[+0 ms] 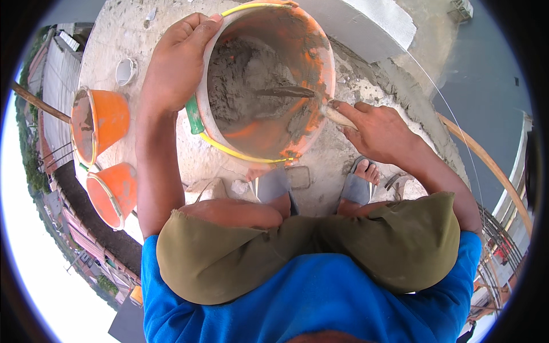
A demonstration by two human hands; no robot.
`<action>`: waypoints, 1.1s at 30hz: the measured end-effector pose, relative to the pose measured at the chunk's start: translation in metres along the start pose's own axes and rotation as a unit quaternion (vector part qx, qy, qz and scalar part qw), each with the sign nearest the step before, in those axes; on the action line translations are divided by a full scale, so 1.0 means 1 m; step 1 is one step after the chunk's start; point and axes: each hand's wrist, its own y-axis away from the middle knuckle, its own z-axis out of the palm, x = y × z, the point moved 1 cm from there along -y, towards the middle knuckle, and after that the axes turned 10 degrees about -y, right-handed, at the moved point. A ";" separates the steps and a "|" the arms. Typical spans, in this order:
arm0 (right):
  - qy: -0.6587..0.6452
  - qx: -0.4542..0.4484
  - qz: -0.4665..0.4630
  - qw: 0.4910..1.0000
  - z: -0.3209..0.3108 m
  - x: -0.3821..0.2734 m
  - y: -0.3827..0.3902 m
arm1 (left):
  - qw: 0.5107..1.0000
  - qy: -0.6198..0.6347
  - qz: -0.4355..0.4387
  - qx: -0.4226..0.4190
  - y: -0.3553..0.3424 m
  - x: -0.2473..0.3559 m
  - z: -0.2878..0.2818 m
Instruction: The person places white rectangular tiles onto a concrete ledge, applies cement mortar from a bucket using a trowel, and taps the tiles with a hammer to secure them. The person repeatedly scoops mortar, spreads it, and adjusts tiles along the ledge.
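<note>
An orange bucket (327, 64) with a pale, smeared rim stands in front of me, its mouth toward me. Wet grey mortar (246, 77) lies inside and coats part of its wall. My left hand (178, 60) is closed over the rim at the upper left, thumb on the edge. From the rim hangs a yellow wire handle with a green grip (194, 114). My right hand (380, 128), at the bucket's right side, grips the pale handle of a trowel (286, 91). The trowel's mortar-covered blade reaches into the bucket; part of it may be hidden by the mortar.
Two more orange buckets (114, 117) (117, 191) stand at the left, near the slab's edge and a drop beyond. A white pipe end (125, 72) is close by. Stones (206, 188) lie by my feet. A string and a curved wooden pole (492, 166) run along the right.
</note>
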 end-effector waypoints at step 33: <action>-0.443 0.117 0.290 0.840 0.112 0.180 0.141 | 0.996 -0.057 0.008 0.068 -0.017 -0.037 -0.039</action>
